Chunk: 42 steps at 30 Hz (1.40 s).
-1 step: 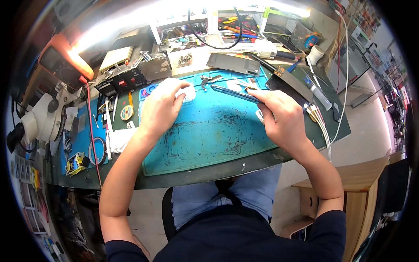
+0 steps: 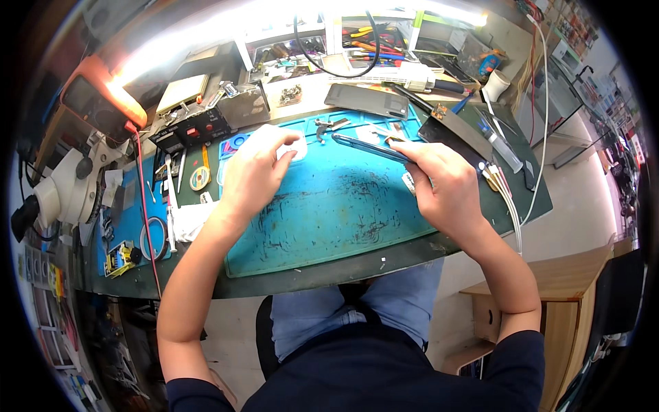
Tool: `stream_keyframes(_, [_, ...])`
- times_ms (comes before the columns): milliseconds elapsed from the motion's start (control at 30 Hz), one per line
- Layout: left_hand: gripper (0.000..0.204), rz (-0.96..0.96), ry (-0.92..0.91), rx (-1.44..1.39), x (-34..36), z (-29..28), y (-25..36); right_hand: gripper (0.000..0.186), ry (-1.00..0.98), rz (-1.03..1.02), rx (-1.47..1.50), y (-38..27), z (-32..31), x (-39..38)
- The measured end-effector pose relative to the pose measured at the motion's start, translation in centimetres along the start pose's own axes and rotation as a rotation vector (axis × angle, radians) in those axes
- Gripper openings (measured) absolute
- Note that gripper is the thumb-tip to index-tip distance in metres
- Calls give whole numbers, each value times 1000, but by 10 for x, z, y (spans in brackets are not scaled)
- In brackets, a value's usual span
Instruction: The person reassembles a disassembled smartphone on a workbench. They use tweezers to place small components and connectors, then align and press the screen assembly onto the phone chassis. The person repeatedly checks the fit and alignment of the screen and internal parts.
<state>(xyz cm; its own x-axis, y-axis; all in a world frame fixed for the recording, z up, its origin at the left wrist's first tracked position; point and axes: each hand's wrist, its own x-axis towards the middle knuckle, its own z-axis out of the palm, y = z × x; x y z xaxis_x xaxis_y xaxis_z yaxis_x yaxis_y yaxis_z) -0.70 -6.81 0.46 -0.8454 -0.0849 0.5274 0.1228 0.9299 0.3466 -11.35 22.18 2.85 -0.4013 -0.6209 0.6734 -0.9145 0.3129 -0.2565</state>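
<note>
My right hand (image 2: 445, 184) grips a slim dark phone-like slab (image 2: 371, 147) with a bluish edge, seen nearly edge-on above the blue work mat (image 2: 329, 206). A small white printed piece (image 2: 408, 182) shows beside its fingers. My left hand (image 2: 255, 168) is raised over the mat's left side, thumb and forefinger apart, with nothing visible between them. Behind it, partly hidden, stands a clear plastic case (image 2: 298, 147). Small dark phone parts (image 2: 322, 130) lie on the mat between the hands. Farther back rests a dark smartphone (image 2: 367, 101).
On the left are a black box with red switches (image 2: 191, 130), an orange multimeter (image 2: 103, 96), a tape roll (image 2: 200, 178) and white tissue (image 2: 194, 221). A syringe (image 2: 504, 151) and white cables (image 2: 509, 206) lie right. Tools fill a tray (image 2: 377, 44) at the back.
</note>
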Motion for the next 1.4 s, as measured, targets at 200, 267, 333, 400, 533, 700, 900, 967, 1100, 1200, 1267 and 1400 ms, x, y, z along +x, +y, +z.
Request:
stream_keyframes(200, [13,23,-233,-58,-10,7,13,36,36,40,38,3,-2,-2])
stream_keyframes(267, [12,3,-258,-2,-11,10,15,35,39,54,47,2,-4,-2])
stream_keyframes(333, [12,32,-252,19,-13,11,20,35,34,66,52,1,-7,-2])
stream_keyframes(400, [12,60,-211,64,-11,10,20,34,43,76,63,2,-8,-3])
stream_keyframes(533, [12,10,-41,101,7,5,1,34,71,92,83,3,-7,-5])
stream_keyframes(700, [12,80,2,171,13,2,5,35,53,121,102,6,-7,-8])
stream_keyframes(900, [20,22,-431,-341,-2,17,62,39,-52,429,330,8,-12,-9])
stream_keyframes(967, [16,111,-367,-282,-8,29,63,39,-87,560,530,16,-13,-9])
stream_keyframes(1100, [14,158,-337,-201,-10,33,60,38,-142,728,884,24,-19,-8])
stream_keyframes(1200, [14,205,-329,-121,-10,34,59,39,-171,840,997,26,-23,-7])
stream_keyframes(1267, [13,82,-312,-123,-8,32,48,39,-239,814,965,29,-26,-9])
stream_keyframes(1400, [11,68,-77,-33,3,3,5,27,-427,560,689,17,-14,-1])
